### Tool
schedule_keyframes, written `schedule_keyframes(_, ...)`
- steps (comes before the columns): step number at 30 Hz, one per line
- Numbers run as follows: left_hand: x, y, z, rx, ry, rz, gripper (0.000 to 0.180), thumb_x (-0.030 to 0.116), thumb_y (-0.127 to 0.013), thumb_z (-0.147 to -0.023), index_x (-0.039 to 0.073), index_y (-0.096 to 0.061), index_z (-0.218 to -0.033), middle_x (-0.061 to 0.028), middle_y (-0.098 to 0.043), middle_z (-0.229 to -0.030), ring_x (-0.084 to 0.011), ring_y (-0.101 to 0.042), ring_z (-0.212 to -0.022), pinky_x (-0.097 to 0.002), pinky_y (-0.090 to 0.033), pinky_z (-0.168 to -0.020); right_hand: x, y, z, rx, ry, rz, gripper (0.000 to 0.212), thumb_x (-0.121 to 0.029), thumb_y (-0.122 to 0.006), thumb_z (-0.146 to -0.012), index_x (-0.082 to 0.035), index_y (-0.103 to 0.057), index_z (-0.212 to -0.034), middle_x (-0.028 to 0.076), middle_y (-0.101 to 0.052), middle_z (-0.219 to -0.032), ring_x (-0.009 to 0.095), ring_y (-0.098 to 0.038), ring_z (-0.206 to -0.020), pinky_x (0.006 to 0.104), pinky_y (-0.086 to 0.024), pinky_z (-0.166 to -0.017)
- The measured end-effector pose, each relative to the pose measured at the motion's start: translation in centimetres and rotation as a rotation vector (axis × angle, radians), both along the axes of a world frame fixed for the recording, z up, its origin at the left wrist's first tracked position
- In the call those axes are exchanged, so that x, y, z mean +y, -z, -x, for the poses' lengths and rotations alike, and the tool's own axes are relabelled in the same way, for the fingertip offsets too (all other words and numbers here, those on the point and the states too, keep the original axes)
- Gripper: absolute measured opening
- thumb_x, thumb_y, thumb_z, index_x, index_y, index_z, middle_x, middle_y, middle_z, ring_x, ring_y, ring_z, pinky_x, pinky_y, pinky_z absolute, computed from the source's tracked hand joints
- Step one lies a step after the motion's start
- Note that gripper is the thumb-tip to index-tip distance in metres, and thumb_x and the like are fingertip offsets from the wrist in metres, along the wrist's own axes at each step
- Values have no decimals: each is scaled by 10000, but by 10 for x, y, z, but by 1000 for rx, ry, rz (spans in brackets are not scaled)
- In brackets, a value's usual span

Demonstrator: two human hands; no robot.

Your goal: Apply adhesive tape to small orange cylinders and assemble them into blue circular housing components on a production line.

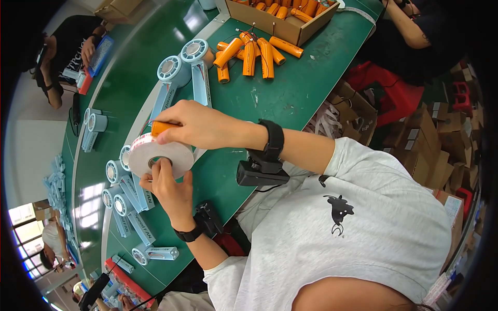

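My right hand (pixel 199 124) is closed on an orange cylindrical battery (pixel 163 128), pinched between thumb and fingers. The battery is at the upper rim of a wide roll of tape (pixel 179 159), whose edge shows white with red marks. From below, my left hand (pixel 170 189) grips this roll, with fingers hooked in its core. Whether the battery is stuck to the tape, I cannot tell. Just beyond the hands, light-blue handheld fan housings (pixel 174 71) lie on the green table (pixel 233 140). More orange batteries with thin wires (pixel 249 57) are piled at the top.
A cardboard box (pixel 295 28) of orange batteries stands at the table's top edge. Several more blue fans (pixel 124 205) lie left of my hands. A conveyor belt (pixel 129 67) runs along the left side. Co-workers sit across and at the upper right, near a red stool (pixel 386 93).
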State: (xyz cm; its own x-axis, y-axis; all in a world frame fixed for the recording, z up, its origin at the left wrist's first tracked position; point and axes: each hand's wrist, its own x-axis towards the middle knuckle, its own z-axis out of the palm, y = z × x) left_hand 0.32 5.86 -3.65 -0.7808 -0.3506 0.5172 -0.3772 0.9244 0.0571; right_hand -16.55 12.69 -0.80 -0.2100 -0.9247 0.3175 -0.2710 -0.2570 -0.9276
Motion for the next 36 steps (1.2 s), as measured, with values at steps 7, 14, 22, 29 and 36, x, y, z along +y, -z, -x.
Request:
schedule_keyframes(7, 26, 11, 4, 251, -90, -141, 535, 146, -794, -514, -29, -548, -956, -127, -568, -816, -303, -503, -797, -374, -330, -785, -18, 3, -20, -1163, 133, 241, 204, -94, -586, -838, 54, -567, -977, 129, -627, -949, 220, -625, -869, 308, -512, -768)
schedule_keyframes(14, 52, 7, -55, -68, -108, -115, 404, 177, -768, -626, -25, -568, -913, -124, -576, -789, -290, -508, -717, -373, -381, -723, -34, -7, 25, -1260, 223, 792, 275, -148, -551, -871, 32, -504, -1074, 205, -551, -1118, 288, -546, -1057, 393, -428, -932)
schedule_keyframes(22, 14, -14, -79, -146, -96, -67, 131, 54, -662, -746, -13, -595, -837, -103, -591, -743, -241, -520, -584, -332, -424, -545, 25, 12, 41, -1054, -439, 604, 334, -195, -571, -859, -26, -499, -1138, 239, -492, -1204, 359, -421, -1201, 428, -349, -1012)
schedule_keyframes(29, -49, -73, 100, -75, 286, 18, 617, 34, -691, -648, 42, -469, -1223, -197, -465, -1242, -349, -395, -1181, -380, -336, -970, 63, 29, 47, -964, -350, 524, 350, -112, -604, -819, -51, -497, -1147, 236, -525, -1160, 361, -505, -1115, 434, -387, -971)
schedule_keyframes(36, -123, -37, 159, -351, 207, -348, 636, 245, -771, -584, 43, -494, -1119, -220, -574, -1046, -342, -577, -873, -373, -469, -764, 75, 33, 44, -855, -385, 518, 297, -19, -615, -785, -44, -504, -1059, 192, -607, -1029, 332, -581, -1015, 382, -449, -899)
